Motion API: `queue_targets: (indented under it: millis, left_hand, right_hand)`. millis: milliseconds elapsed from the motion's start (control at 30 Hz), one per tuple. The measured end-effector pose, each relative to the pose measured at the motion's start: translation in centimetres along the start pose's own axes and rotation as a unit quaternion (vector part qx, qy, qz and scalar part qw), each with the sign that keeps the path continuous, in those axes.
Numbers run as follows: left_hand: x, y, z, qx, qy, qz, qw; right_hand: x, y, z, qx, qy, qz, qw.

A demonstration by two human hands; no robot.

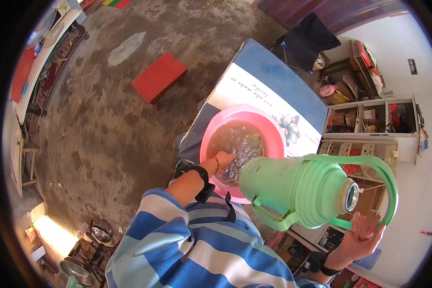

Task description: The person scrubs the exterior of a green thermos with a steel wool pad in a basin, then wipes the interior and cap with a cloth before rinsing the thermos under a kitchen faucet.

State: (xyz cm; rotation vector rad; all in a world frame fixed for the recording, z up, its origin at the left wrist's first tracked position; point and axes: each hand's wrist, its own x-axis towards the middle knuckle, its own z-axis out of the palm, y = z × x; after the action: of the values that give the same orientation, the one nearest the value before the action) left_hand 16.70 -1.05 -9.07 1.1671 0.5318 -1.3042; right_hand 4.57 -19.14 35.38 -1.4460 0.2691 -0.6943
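A pink plastic basin (273,126) with cloudy, bubbling water (219,138) stands on a cloth-covered table before me. My left hand (224,161) is dipped in that water, its fingers partly hidden among bubbles. Whether it grips anything there cannot be told. Beside it a pale greenish item (251,138) shows dimly under the surface. My right hand (365,234) holds the loop handle of a green thermos flask (280,180). The flask is tilted, its base over the basin's near right rim. Its uncorked mouth (352,196) faces right.
The printed tablecloth (273,61) spreads beyond the basin. A red stool (158,77) stands on the stained floor to the left. Right of the table are a dark-covered chair (306,43) and a cluttered white shelf unit (378,135). A metal bowl (77,271) lies low at left.
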Motion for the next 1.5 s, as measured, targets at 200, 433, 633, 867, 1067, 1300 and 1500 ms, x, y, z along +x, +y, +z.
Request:
queue_targets:
  millis: [200, 433, 633, 867, 1067, 1300, 1500]
  left_hand:
    - [1.8, 0.0, 0.6, 0.414, 0.076, 0.16, 0.893]
    - [1.1, -2.1, 6.2, 0.59, -0.014, 0.18, 0.787]
    - [4.4, -6.5, 8.0, 0.75, 0.042, 0.135, 0.646]
    - [2.3, -1.3, 5.5, 0.589, 0.065, 0.126, 0.796]
    - [3.9, 1.6, 3.5, 0.353, 0.202, 0.203, 0.89]
    - [4.2, 4.4, 3.1, 0.395, 0.231, 0.247, 0.854]
    - [5.3, 4.1, 1.7, 0.44, 0.268, 0.253, 0.819]
  right_hand:
    - [1.4, -1.8, -2.1, 0.052, -0.127, 0.042, 0.99]
    - [1.9, -2.7, -3.8, 0.023, -0.134, 0.027, 0.99]
    - [2.7, -3.1, -4.8, 0.036, -0.148, 0.034, 0.988]
    - [3.1, -2.1, -5.6, 0.068, -0.153, 0.044, 0.985]
    - [3.3, -0.7, -5.6, 0.073, -0.158, 0.069, 0.982]
    - [2.9, -0.6, -5.4, 0.067, -0.15, 0.07, 0.984]
    - [3.1, -0.7, -5.4, 0.072, -0.159, 0.076, 0.982]
